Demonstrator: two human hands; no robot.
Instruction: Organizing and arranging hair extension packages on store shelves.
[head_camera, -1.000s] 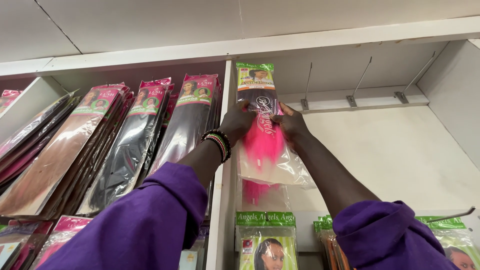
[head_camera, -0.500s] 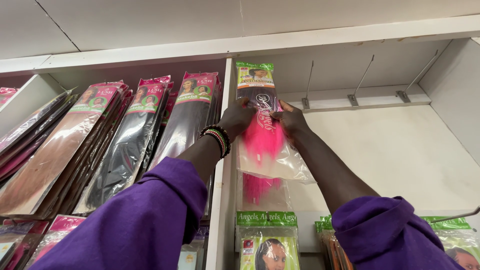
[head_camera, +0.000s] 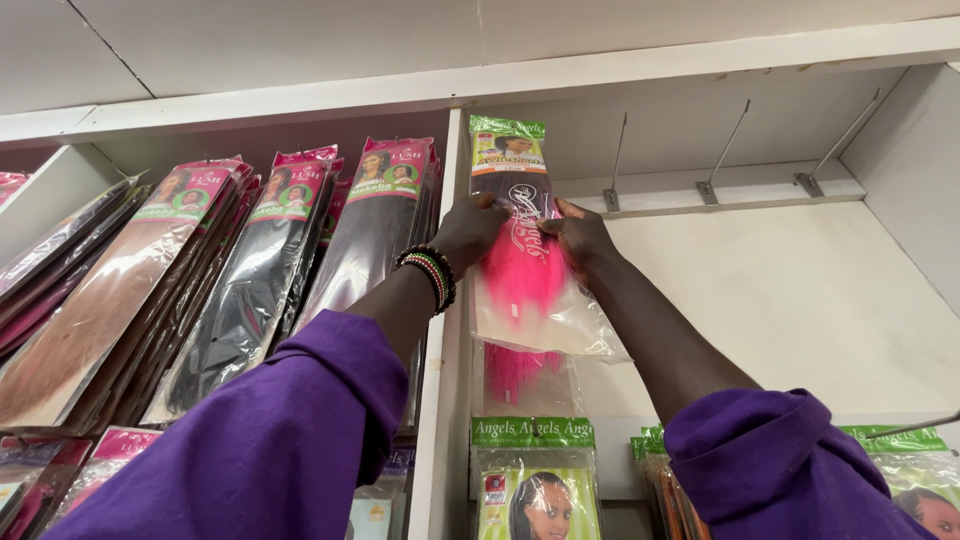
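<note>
The pink hair-extension pack (head_camera: 525, 250) hangs at upper centre of the frame against the white shelf wall (head_camera: 800, 290). The left hand (head_camera: 470, 230) and right hand (head_camera: 580, 238) grasp its sides with clenched fingers. Dark hair packs (head_camera: 250, 270) fill the left bay; bare metal hooks (head_camera: 725, 155) project at upper right.

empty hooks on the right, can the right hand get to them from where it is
Probably yes: the right hand grips the pink hair pack just left of the nearest empty hook, with only bare back panel between, though it is busy holding.
</note>
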